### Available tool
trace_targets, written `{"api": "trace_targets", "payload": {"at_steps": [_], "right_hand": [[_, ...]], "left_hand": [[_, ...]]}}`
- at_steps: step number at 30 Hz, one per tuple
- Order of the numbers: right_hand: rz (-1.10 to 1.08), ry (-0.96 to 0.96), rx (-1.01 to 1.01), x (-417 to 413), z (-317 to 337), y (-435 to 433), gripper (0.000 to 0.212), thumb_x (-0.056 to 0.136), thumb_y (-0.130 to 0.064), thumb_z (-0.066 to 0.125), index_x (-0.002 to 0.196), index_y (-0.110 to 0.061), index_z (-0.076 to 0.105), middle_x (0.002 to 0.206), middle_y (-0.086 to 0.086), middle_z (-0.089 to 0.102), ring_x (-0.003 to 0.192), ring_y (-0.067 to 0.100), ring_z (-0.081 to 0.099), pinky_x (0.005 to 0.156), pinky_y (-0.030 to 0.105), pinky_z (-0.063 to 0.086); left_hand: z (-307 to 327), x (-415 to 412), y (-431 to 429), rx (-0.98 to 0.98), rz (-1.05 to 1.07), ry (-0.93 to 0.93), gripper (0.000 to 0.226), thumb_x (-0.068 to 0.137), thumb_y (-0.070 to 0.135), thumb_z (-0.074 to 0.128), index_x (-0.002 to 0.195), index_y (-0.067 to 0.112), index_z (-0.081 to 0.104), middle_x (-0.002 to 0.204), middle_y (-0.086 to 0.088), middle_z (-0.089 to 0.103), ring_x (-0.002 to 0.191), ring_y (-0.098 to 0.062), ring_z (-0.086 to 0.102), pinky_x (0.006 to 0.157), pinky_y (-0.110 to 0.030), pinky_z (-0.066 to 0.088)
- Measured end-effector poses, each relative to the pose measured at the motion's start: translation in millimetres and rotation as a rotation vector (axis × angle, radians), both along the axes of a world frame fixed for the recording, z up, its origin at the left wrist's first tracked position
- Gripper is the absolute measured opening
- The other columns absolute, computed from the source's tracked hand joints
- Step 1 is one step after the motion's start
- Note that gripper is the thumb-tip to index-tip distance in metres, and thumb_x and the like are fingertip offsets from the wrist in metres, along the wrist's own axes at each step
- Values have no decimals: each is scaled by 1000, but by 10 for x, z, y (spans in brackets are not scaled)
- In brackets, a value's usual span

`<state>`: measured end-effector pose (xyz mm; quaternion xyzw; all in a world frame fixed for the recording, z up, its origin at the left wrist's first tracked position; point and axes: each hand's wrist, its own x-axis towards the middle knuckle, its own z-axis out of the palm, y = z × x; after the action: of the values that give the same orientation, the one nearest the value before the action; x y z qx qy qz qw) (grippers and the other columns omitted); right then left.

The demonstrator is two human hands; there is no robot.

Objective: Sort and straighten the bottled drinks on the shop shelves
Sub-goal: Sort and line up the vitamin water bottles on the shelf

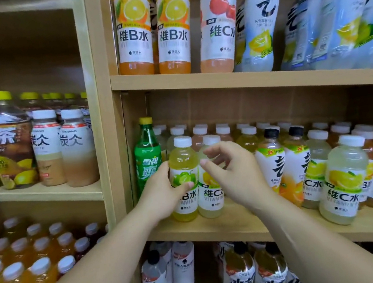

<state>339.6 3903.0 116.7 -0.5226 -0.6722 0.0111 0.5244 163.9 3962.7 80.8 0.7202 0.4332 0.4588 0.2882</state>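
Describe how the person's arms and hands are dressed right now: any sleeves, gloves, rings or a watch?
Both forearms are bare as far as the picture shows, with no sleeve edge in view. The left hand and right hand wear no gloves. No ring shows on the visible fingers, and neither wrist carries a watch or band.

Light wooden shelving (220, 82) with a brown back panel (259, 105).

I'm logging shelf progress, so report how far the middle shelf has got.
Done: the white-capped bottles behind stand in rows. In hand: the left hand grips the lime-label yellow bottle; the right hand hovers open. Left: the green soda bottle sits among the juices.
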Motion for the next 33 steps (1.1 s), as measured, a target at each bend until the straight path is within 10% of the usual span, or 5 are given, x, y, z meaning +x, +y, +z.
{"api": "trace_targets", "payload": {"at_steps": [4,7,16,24,33], "right_hand": [[-116,-100,191,-107,258,76,14,91,-33,74,102,-26,71,100,-12,63,100,13,57,85,30,46],[-213,-233,187,-187,434,178,27,91,-46,70,111,-27,70,109,-5,64,110,23,52,93,40,45],[-57,-274,-75,-142,347,558,42,96,-54,61,132,-32,67,127,-5,72,121,19,63,100,38,51],[-45,-201,-26,-113,266,634,39,95,-52,64,128,-34,70,117,-5,74,115,20,62,96,40,51],[-133,-420,-100,-94,357,497,48,99,-59,51,141,-38,57,135,-5,64,135,27,47,107,46,42]], "left_hand": [[234,-183,-91,308,275,34,28,91,33,74,117,30,67,103,9,69,81,-7,65,76,-26,50],[531,-289,-87,536,444,85,41,98,25,64,137,14,57,127,-4,56,103,-22,61,90,-29,46],[959,-136,56,229,586,514,75,103,35,47,162,11,8,157,-16,37,129,-38,55,96,-46,50],[967,-114,124,161,552,168,25,101,31,58,111,8,57,108,-7,64,96,-30,60,71,-34,41],[874,-292,5,307,451,25,22,96,36,67,102,15,70,100,-5,69,95,-28,65,84,-47,55]]}}
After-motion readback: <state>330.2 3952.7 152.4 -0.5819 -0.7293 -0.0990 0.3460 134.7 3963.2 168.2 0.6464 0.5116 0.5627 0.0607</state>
